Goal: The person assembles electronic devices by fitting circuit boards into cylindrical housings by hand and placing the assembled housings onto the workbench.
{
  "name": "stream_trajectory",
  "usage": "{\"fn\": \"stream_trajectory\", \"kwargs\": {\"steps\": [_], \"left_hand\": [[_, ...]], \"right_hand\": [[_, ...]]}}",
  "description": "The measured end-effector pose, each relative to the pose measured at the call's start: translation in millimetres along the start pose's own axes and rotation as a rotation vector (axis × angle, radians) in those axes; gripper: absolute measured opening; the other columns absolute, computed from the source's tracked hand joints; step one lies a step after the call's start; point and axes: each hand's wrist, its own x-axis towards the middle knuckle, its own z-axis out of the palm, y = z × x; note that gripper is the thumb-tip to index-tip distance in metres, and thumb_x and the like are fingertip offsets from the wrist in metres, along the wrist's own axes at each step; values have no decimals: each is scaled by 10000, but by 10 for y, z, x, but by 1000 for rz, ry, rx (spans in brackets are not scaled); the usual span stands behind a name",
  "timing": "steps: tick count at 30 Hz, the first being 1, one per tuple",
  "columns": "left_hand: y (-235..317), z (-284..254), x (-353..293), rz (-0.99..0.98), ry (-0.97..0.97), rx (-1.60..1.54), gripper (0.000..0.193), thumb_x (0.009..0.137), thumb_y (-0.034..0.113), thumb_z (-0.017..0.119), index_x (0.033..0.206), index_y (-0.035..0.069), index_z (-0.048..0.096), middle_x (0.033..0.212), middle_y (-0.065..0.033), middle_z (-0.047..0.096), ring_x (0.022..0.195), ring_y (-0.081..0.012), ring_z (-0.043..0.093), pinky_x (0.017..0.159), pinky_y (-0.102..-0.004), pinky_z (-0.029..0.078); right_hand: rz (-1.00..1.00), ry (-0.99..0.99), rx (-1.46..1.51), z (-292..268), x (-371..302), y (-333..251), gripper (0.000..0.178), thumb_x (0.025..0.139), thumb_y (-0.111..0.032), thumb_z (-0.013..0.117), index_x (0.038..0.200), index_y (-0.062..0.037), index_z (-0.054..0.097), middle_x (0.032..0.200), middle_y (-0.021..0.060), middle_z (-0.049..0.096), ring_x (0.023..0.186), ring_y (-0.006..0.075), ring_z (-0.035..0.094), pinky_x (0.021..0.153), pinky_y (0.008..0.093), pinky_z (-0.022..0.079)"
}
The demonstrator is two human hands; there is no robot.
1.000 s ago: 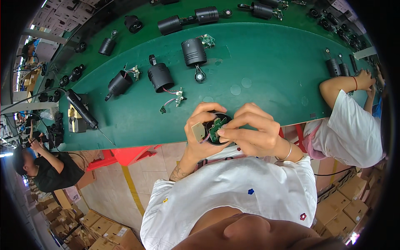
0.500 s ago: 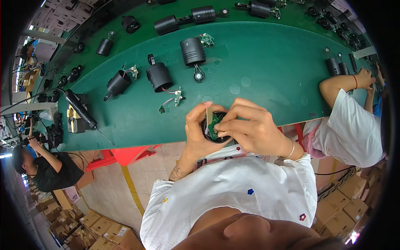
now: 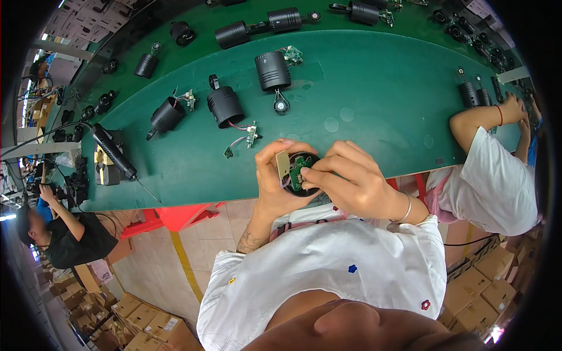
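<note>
My left hand [image 3: 270, 186] is wrapped round a black cylindrical housing [image 3: 315, 157], its open end facing up at me. A green circuit board [image 3: 297, 177] stands inside that opening, partly hidden by fingers. My right hand [image 3: 356, 180] pinches the board's right side with thumb and forefinger. Against the left side of the rim leans a flat tan strip [image 3: 282, 164], close to my left fingers. Pinkish wires show just below the strip. How deep the board sits, I cannot tell.
Similar black housings [image 3: 225, 106] with dangling boards [image 3: 252, 136] lie on the green table [image 3: 374, 88]. A corded electric screwdriver [image 3: 114, 155] rests on a holder at left. Co-workers sit at both sides. A red stool [image 3: 184, 216] and cartons [image 3: 155, 322] are below.
The tan strip has shifted left and now leans outward. More of the housing's opening and the board shows. My right fingers have moved slightly, still at the board.
</note>
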Motion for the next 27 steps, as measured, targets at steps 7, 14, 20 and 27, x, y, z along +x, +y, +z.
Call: {"fn": "stream_trajectory", "kwargs": {"steps": [7, 14, 20, 27], "left_hand": [[-69, -3, 38, 121, -3, 5, 669, 651, 33, 782, 1167, 28, 357, 889, -98, 656, 717, -209, 592, 646, -308, 490], [-49, -51, 28, 97, -68, 65, 654, 647, 44, 778, 1153, 21, 365, 887, -105, 656, 694, -203, 581, 584, -299, 477], [-27, -114, 22, 59, -124, 110, 709, 612, 27, 781, 1177, 24, 353, 900, -114, 645, 726, -203, 588, 599, -292, 474], [12, -130, -17, -98, -142, 36, 834, 523, -61, 772, 1212, 72, 323, 937, -123, 617, 818, -214, 586, 735, -301, 485]], "right_hand": [[8, -108, 4, -93, 65, -18, 144, 679, 45, 685, 815, -4, 677, 797, 42, 596, 677, 166, 458, 603, 267, 417], [119, -189, 160, -159, 91, 11, 154, 676, 61, 689, 817, 0, 679, 799, 44, 609, 673, 172, 460, 597, 269, 419], [107, -222, 200, -182, 126, 86, 150, 681, 67, 680, 813, -2, 677, 807, 45, 611, 676, 173, 460, 598, 269, 422], [56, -114, 26, 7, 24, -9, 159, 682, 72, 672, 825, 1, 673, 817, 41, 614, 681, 169, 464, 595, 263, 421]]}}
